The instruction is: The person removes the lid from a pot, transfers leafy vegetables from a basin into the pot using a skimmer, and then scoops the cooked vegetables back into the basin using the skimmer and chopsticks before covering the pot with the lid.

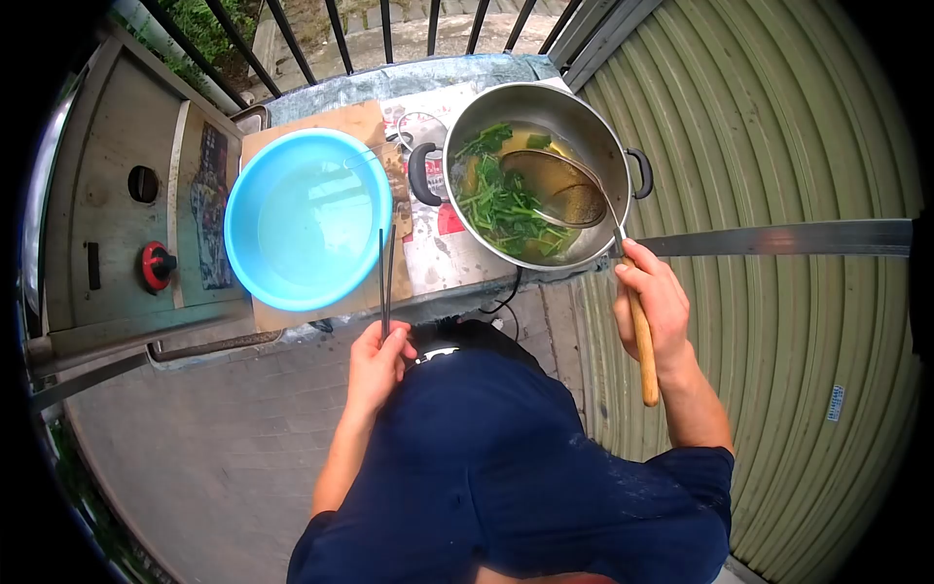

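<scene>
My right hand (656,300) grips the wooden handle of a mesh skimmer (555,190). The skimmer's round head rests inside a steel pot (605,151), partly in the yellowish liquid. Leafy greens (501,200) lie in that liquid, mostly to the left of the skimmer. Dark chopsticks (386,282) point upward from my left hand (375,366), whose fingers are closed around their lower ends. The chopstick tips are by the right rim of a light blue basin (245,200), which holds clear water.
The basin stands on a cardboard sheet (282,119) on a low surface. A metal cabinet with a red-and-black knob (156,268) is at left. Black railings (386,29) run behind, and a ribbed green shutter (769,321) borders the right. A dark cable (508,297) hangs below the pot.
</scene>
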`<control>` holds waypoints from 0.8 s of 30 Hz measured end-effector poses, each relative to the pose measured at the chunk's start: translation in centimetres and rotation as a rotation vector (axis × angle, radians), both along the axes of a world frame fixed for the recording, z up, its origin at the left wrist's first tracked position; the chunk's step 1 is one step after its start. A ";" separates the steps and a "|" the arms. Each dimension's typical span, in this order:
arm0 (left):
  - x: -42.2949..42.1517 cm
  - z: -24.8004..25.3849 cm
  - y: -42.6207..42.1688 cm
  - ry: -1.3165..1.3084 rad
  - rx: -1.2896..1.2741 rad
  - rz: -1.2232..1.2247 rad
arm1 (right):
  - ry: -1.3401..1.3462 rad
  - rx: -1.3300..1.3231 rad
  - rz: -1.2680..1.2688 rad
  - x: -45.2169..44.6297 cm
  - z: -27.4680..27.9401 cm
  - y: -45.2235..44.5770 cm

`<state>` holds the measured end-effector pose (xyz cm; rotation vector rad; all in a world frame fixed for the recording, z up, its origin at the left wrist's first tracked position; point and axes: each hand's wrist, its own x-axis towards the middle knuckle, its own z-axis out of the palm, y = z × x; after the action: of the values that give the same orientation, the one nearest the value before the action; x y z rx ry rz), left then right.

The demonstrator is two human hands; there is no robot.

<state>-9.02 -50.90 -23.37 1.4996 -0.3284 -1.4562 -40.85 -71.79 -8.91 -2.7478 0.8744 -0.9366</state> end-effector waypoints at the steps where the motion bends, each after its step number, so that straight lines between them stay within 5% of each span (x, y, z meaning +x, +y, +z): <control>1: 0.0 0.0 0.0 -0.001 -0.002 -0.001 | 0.006 0.006 -0.006 0.2 -0.6 -0.3; 15: 1.2 -0.6 1.7 -0.019 0.024 0.021 | -0.033 0.175 -0.027 2.8 -1.2 0.0; 24: 2.3 0.0 1.8 -0.028 0.024 0.016 | 0.031 -0.146 -0.063 1.9 -1.0 -4.9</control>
<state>-6.70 -49.15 -23.41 1.5398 -0.3161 -1.4319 -39.00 -76.64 -9.93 -2.8798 0.9392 -1.0094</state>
